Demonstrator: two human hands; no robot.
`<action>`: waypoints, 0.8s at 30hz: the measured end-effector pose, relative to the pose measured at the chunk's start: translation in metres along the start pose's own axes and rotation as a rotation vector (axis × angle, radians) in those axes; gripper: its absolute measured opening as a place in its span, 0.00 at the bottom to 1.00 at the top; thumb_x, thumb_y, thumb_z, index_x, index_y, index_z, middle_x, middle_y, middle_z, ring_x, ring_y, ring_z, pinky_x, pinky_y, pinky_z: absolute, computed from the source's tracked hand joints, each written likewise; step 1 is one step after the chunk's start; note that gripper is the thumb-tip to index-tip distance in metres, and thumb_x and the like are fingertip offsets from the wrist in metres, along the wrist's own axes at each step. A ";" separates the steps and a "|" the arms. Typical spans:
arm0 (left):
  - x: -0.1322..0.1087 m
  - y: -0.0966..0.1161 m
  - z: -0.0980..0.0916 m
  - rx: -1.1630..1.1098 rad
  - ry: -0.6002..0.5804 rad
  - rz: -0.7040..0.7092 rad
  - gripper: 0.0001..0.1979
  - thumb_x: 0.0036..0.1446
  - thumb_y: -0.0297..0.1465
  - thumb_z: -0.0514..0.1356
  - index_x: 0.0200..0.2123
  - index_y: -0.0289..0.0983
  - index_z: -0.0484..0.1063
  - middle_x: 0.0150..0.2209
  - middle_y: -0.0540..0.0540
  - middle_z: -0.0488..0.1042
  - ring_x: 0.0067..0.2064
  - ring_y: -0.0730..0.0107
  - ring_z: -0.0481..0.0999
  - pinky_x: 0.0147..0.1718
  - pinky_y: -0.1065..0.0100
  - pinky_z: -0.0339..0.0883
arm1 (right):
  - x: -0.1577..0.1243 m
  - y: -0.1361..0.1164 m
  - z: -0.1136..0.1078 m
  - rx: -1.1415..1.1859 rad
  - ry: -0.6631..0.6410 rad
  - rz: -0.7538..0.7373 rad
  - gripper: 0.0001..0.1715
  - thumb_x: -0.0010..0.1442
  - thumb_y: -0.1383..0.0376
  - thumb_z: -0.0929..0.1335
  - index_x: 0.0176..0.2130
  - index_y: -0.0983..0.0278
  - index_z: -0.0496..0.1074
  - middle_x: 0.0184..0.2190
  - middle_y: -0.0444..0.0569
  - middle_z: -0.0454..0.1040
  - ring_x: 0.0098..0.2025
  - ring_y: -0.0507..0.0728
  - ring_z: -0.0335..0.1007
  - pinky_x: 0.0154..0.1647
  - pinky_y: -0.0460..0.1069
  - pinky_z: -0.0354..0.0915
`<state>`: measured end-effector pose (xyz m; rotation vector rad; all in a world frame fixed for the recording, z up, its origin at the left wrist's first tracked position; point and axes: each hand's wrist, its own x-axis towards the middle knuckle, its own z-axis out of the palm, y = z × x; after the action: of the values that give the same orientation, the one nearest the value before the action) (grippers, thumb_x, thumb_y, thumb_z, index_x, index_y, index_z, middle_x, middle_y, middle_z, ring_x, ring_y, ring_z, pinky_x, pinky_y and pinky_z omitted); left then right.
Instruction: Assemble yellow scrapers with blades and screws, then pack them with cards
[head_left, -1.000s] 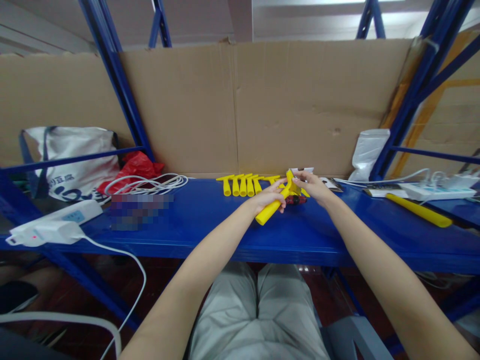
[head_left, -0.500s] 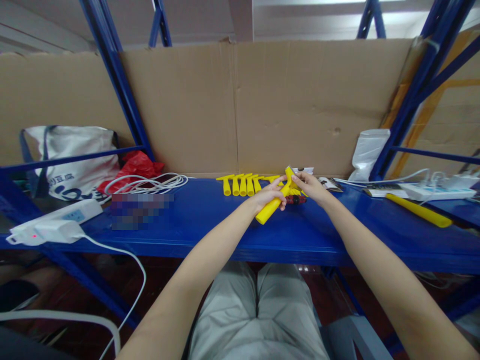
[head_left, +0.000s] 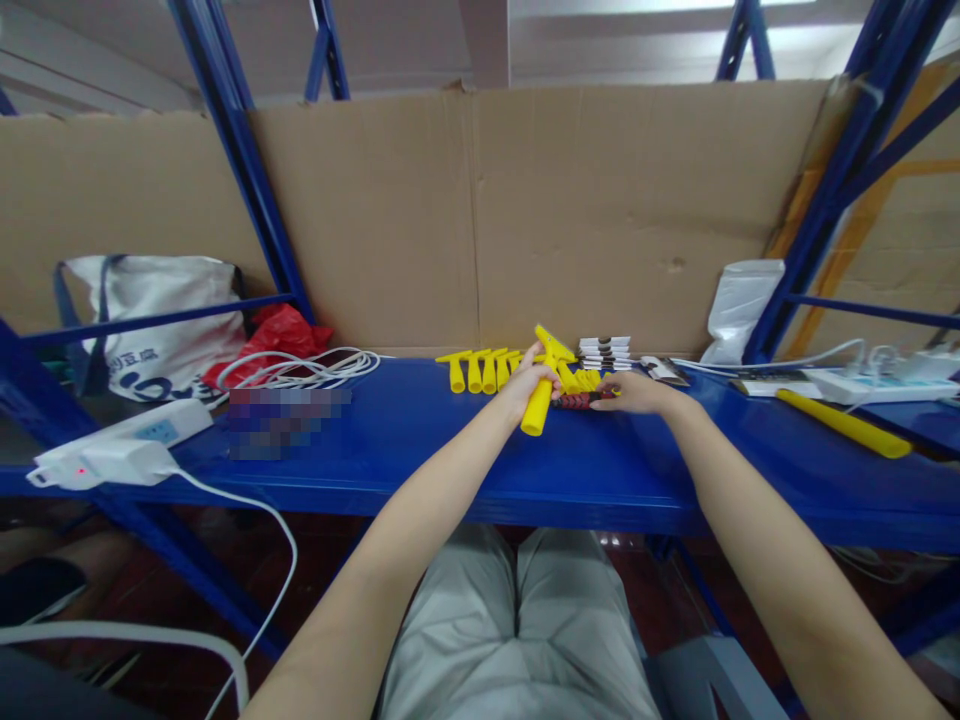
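Nearest you, your lap in grey trousers (head_left: 517, 620) sits under the front edge of the blue metal shelf (head_left: 420, 470). Over its middle, your left hand (head_left: 525, 385) is wrapped around a yellow T-headed tool (head_left: 541, 395), held nearly upright just above the surface. Your right hand (head_left: 636, 392) lies low on the shelf beside it, fingers reaching a dark red piece (head_left: 576, 401); whether they pinch it I cannot tell. Just behind lie a row of yellow T-shaped pieces (head_left: 480, 368) and a stack of cards (head_left: 604, 352). To the left are a white power strip (head_left: 112, 450), a coiled white cable (head_left: 300, 368), a red bag (head_left: 274, 330) and a tote bag (head_left: 150, 310). A yellow rod (head_left: 844, 423) lies to the right. Cardboard sheets (head_left: 600, 210) between blue uprights (head_left: 247, 170) back the shelf.
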<state>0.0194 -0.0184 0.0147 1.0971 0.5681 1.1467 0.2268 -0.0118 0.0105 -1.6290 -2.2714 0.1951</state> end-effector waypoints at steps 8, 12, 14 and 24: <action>-0.002 0.000 0.002 0.043 0.038 0.020 0.47 0.38 0.17 0.51 0.63 0.46 0.46 0.26 0.53 0.65 0.18 0.79 0.63 0.16 0.77 0.54 | 0.000 -0.003 0.000 -0.072 -0.168 0.031 0.14 0.49 0.57 0.70 0.34 0.64 0.74 0.34 0.51 0.76 0.36 0.59 0.71 0.36 0.49 0.62; -0.001 -0.001 0.002 0.083 0.049 0.009 0.47 0.38 0.16 0.51 0.64 0.46 0.45 0.26 0.53 0.64 0.18 0.79 0.63 0.16 0.77 0.54 | 0.000 0.001 -0.002 -0.028 -0.146 0.009 0.14 0.46 0.55 0.71 0.28 0.63 0.73 0.28 0.48 0.75 0.33 0.58 0.70 0.34 0.49 0.62; -0.001 -0.002 0.002 0.094 0.053 0.001 0.48 0.37 0.16 0.50 0.64 0.46 0.44 0.26 0.53 0.65 0.19 0.79 0.63 0.16 0.77 0.55 | -0.002 0.003 -0.002 0.091 -0.150 -0.005 0.18 0.45 0.51 0.71 0.26 0.64 0.73 0.25 0.47 0.74 0.31 0.57 0.69 0.33 0.49 0.62; 0.002 -0.001 0.000 0.107 0.110 -0.005 0.47 0.38 0.16 0.51 0.63 0.46 0.46 0.26 0.53 0.65 0.18 0.79 0.64 0.15 0.78 0.56 | -0.007 -0.011 -0.013 0.711 0.195 0.042 0.27 0.43 0.44 0.72 0.26 0.65 0.69 0.18 0.45 0.70 0.18 0.48 0.62 0.19 0.44 0.58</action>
<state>0.0210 -0.0167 0.0142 1.1281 0.7251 1.1882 0.2238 -0.0234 0.0248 -1.2432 -1.7286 0.7240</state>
